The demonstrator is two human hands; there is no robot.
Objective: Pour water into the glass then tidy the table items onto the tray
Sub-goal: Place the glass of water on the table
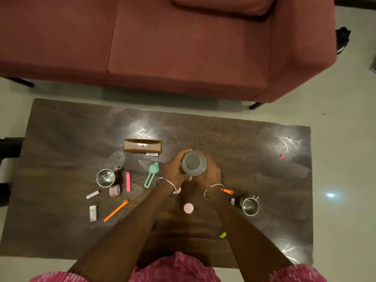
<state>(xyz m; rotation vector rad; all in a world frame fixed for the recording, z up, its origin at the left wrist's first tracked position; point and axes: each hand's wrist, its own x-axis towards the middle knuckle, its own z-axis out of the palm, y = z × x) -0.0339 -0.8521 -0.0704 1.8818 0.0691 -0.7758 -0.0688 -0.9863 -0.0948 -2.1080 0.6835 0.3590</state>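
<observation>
Both hands clasped a grey round-topped container (194, 163) near the table's (234, 139) centre: left hand (175, 169) and right hand (209, 173) wrapped its sides, hiding its body. The wooden tray (143, 145) sat just far-left; steel cups (105, 177) flanked them.

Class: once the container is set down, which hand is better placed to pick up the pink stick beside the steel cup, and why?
Left. The pink stick lies left of the left hand, beside the left steel cup. The right hand sits on the container's far side and would probably have to cross over.
</observation>
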